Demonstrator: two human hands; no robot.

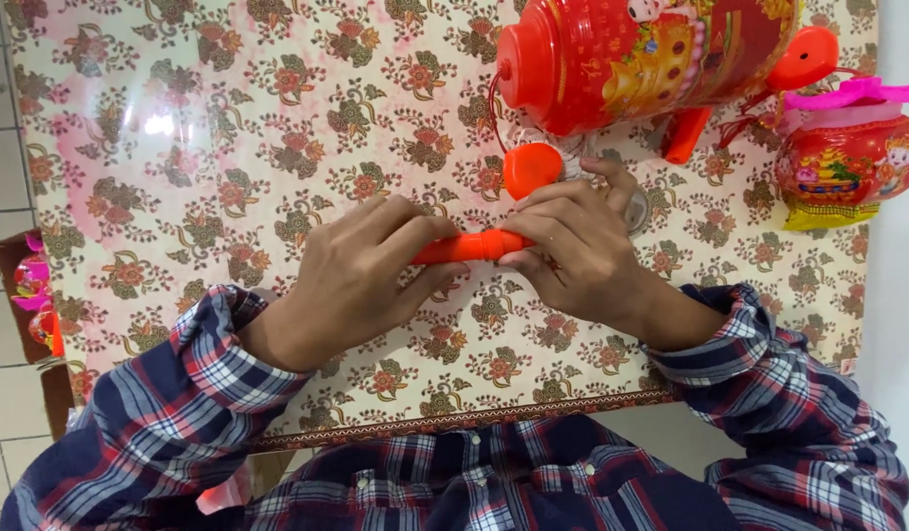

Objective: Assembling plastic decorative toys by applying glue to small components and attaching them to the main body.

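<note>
At the far left, well away from either grip, a brown cardboard box stands on the floor beside the counter. Only its near corner shows, with bits of pink and red plastic inside; what they are cannot be told.

The left hand lies on the flowered counter cover with its grip wrapped shut around the left end of an orange plastic handle stick, fingers curled over the top. The stick lies level between the two hands, just above the cover. The right hand closes its grip on the stick's right end, thumb below and fingers over it, so that end is hidden.

As a judgement, the work is at an early to middle stage: the stick is in hand and looks to be fitted or twisted at a joint near its middle, while nothing yet joins it to a lantern.

Just beyond the right grip lies a loose round orange cap. Farther up lies a big red plastic lantern on its side, with gold pictures; its inside is not visible. To the right of the right grip sits a smaller red lantern with a pink top, its contents equally hidden.
</note>
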